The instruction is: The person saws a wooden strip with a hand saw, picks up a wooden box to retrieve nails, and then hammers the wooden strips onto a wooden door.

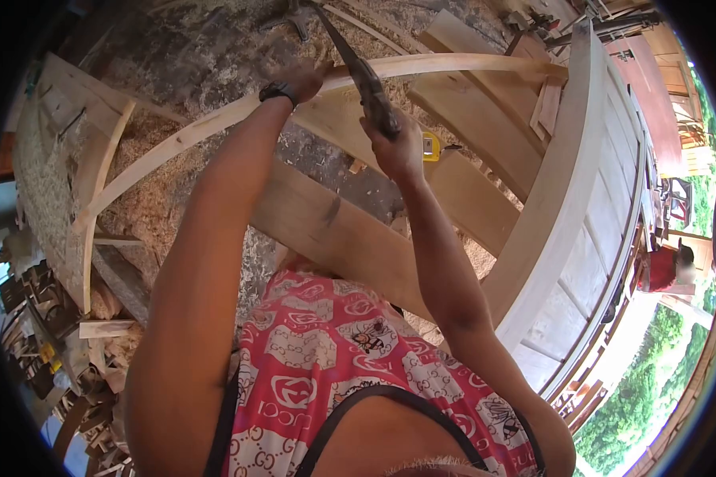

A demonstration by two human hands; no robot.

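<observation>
Across the upper frame the curved strip (215, 121) arcs left to right, left hand (301, 79) pressed on it, right hand (398, 147) (fingers wrapped tight) gripping the tool (366, 78) just beside it.

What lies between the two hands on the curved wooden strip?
Head view: only bare curved strip between the left hand and the right hand, crossed by the dark tool.

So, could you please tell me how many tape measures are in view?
1: a yellow tape measure on the planks, just beside the right hand. Sawdust or boards may hide others.
</observation>
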